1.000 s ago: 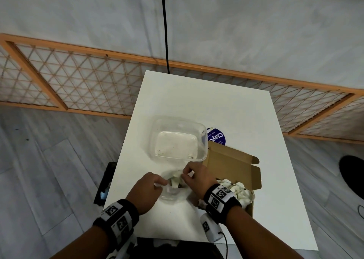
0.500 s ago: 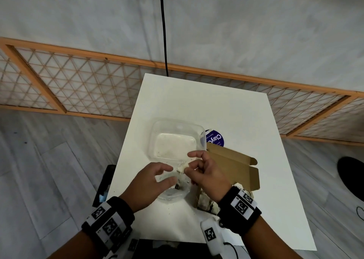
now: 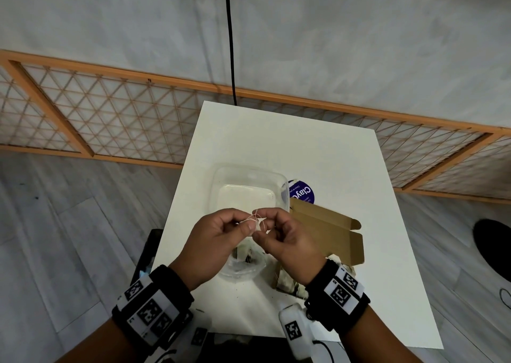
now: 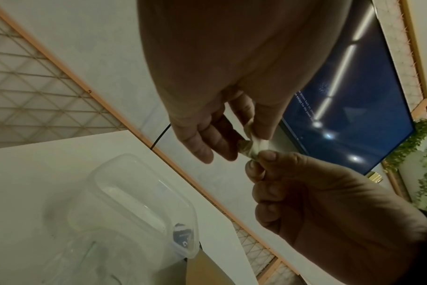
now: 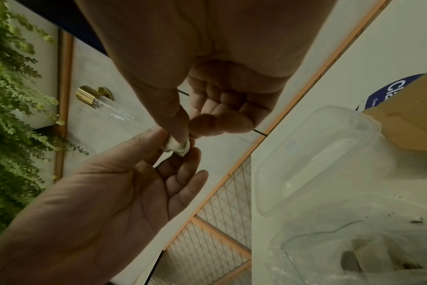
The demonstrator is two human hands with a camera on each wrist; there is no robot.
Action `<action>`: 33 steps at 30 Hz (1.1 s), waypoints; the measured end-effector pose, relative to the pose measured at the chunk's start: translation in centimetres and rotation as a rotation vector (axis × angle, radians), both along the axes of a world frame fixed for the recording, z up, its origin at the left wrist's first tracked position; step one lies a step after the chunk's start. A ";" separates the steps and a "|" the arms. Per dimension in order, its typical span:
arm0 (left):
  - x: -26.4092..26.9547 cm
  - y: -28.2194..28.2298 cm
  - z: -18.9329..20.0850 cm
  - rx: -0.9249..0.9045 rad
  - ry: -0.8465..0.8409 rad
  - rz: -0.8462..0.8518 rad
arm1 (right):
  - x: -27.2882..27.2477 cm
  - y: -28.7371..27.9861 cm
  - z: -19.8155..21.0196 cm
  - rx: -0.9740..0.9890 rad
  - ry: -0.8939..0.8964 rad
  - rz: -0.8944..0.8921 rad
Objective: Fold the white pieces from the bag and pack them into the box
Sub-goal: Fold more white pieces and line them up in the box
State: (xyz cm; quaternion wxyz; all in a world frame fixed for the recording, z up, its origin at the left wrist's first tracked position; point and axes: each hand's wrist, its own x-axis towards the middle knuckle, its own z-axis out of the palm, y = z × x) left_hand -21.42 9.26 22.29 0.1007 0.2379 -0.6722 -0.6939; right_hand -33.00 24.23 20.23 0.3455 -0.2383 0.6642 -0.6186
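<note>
**Piece held mid-air for folding, bag and box below**

Lower centre of the head view: left hand and right hand each pinch the white piece between thumb and forefinger, raised above the table, presumably to crease it freely. The piece is small, crumpled and off-white, with thin thread loops. Beneath lies the clear bag; right of centre, the open cardboard box; beyond, a clear plastic container.
</note>
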 end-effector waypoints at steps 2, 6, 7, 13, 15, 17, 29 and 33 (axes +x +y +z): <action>-0.1 0.0 0.2 0.002 0.023 0.019 | -0.2 -0.1 0.2 0.023 0.023 0.012; -0.4 -0.4 0.6 -0.055 0.048 0.059 | -0.9 0.1 0.7 0.066 0.075 0.015; -0.4 -0.6 0.7 -0.074 0.039 0.056 | -1.1 0.2 0.8 0.071 0.088 0.015; 0.4 -1.8 0.5 -0.240 -0.111 -0.010 | -2.4 0.4 1.3 0.094 0.117 -0.067; 0.7 -2.0 0.2 -0.288 -0.161 -0.055 | -2.8 0.4 1.2 0.109 0.153 -0.102; 0.8 -2.1 -0.2 -0.292 -0.181 -0.106 | -3.1 0.3 0.8 0.133 0.200 -0.112; 0.2 -1.7 1.4 0.040 0.005 -0.131 | -2.4 -1.5 -3.9 0.254 0.350 0.098; 0.1 -1.9 1.5 -0.036 0.001 -0.077 | -2.3 -1.5 -6.3 0.588 0.411 0.293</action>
